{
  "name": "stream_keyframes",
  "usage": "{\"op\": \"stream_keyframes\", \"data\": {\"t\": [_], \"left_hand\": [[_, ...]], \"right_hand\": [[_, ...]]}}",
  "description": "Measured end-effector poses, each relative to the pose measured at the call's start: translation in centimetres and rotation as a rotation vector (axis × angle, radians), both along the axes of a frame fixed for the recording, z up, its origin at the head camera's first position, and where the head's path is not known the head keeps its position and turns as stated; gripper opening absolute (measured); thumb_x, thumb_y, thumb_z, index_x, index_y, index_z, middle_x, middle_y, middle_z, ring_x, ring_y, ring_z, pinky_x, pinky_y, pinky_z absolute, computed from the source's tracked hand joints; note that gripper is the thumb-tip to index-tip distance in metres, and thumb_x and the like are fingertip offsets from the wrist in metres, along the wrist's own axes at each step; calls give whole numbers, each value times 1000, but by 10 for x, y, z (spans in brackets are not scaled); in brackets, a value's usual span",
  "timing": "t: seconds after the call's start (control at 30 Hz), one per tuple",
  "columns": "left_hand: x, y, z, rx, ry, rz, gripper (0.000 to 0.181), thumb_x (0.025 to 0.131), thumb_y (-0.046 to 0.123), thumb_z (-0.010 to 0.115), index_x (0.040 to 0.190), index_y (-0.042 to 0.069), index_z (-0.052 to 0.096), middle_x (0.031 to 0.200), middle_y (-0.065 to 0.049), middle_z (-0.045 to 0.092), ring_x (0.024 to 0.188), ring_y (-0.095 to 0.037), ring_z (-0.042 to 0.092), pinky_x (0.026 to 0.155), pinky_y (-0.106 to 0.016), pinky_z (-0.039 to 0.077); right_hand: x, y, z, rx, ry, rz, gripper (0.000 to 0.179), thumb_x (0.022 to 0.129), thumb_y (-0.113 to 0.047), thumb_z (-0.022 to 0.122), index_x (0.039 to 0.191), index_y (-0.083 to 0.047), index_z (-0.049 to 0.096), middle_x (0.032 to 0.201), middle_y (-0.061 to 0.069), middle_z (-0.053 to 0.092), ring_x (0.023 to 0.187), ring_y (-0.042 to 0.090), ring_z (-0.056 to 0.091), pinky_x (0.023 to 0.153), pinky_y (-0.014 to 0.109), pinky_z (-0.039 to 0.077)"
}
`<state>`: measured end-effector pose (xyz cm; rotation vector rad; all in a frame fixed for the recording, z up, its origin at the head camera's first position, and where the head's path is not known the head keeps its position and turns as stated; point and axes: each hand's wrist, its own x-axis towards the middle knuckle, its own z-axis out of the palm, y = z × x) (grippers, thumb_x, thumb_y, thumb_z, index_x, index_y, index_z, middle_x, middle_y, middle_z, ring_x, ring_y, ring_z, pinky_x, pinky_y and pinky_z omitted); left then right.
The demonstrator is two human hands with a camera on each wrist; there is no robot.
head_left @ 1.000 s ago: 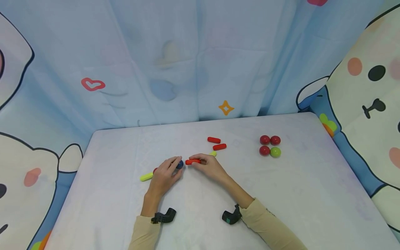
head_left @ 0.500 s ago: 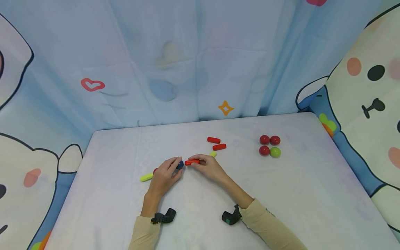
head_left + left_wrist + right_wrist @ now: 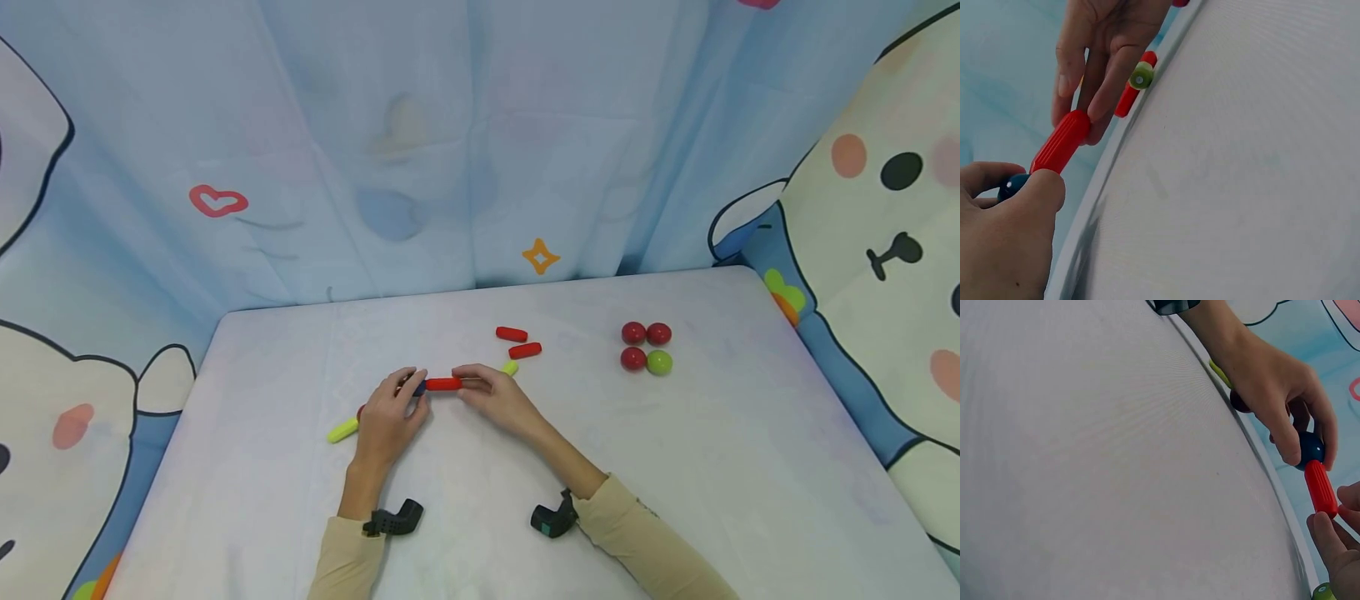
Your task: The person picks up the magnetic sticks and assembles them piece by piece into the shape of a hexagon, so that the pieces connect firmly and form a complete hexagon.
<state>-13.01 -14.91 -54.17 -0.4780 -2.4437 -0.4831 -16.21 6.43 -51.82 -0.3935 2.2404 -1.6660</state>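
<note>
My left hand (image 3: 386, 421) grips a dark blue ball (image 3: 1311, 450) between thumb and fingers. Against that ball sits one end of a ribbed red rod (image 3: 444, 384), in line with it. The thumb and fingertips of my right hand (image 3: 498, 400) pinch the rod's other end. Beside my left hand, a yellow-green rod (image 3: 343, 430) sticks out, with a red ball (image 3: 361, 412) mostly hidden by the hand. Whether these join the blue ball cannot be seen. Behind my right hand shows the tip of another yellow-green rod (image 3: 511, 367).
Two loose red rods, a farther one (image 3: 512, 334) and a nearer one (image 3: 525, 351), lie beyond my right hand. To the right, three red balls (image 3: 633, 333) and a green ball (image 3: 659, 362) form a cluster on the white-covered table (image 3: 675, 483). A blue curtain hangs behind.
The gap between the red rod and the blue ball has closed; they now touch. The rod has moved left, and my left hand has shifted slightly left and away with the ball.
</note>
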Motion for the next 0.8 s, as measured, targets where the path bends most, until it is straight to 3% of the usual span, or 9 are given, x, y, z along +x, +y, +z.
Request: {"op": "stream_keyframes", "data": {"t": [0.3,0.5,0.67,0.8], "left_hand": [[0,0,-1,3,-5,34,42,74,24,85,110,10,67,109,-9,66,94,-22,69,85,-33,58],[0,1,-1,0,-10,35,42,74,26,85,106,8,65,103,-7,67,93,-20,68,86,-31,57],[-1,0,-2,-1,-17,31,41,78,24,82,113,9,66,104,-7,68,93,-20,66,84,-31,58],[0,-1,-1,-11,-30,28,42,82,19,78,123,18,65,109,-7,66,97,-21,63,83,-32,58]], "right_hand": [[0,-1,1,-24,-45,26,36,94,-16,63,130,-14,59,134,7,61,124,24,60,100,37,51],[-1,1,2,-19,-32,24,34,94,-16,63,127,-14,61,131,6,63,121,22,62,99,36,51],[-5,7,4,-19,-6,20,30,94,-15,62,124,-12,63,126,7,65,117,21,64,98,35,52],[-9,12,9,-11,11,13,27,94,-17,62,121,-13,64,123,6,66,116,20,65,98,35,52]]}}
